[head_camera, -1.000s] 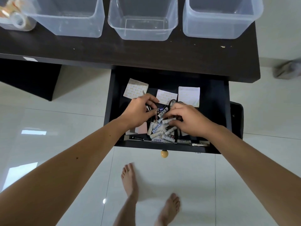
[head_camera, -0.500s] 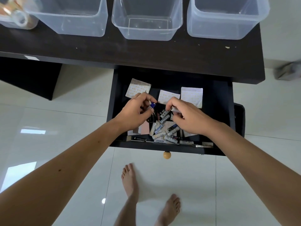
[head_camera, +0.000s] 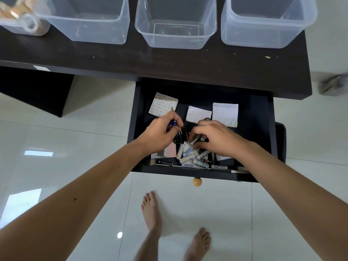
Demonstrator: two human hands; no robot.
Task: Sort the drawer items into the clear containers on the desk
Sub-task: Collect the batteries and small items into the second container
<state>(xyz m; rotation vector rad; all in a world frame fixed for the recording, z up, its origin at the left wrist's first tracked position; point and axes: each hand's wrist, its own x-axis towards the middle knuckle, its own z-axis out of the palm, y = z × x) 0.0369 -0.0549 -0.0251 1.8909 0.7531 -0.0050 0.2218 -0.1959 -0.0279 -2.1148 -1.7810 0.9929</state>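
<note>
Batteries (head_camera: 190,153) in a loose heap at the near middle of the open drawer (head_camera: 261,129), long axes pointing every which way, most lying flat. Small, stiff and smooth, they look likely to roll or slip; pinching across the middle of the barrel seems best. The right hand (head_camera: 216,138) curls down on the heap, fingers closed around one white cell. The left hand (head_camera: 160,132) pinches a small blue-tipped item, just left of the heap. Far off, clear containers (head_camera: 175,25) wait on the desk (head_camera: 169,61).
</note>
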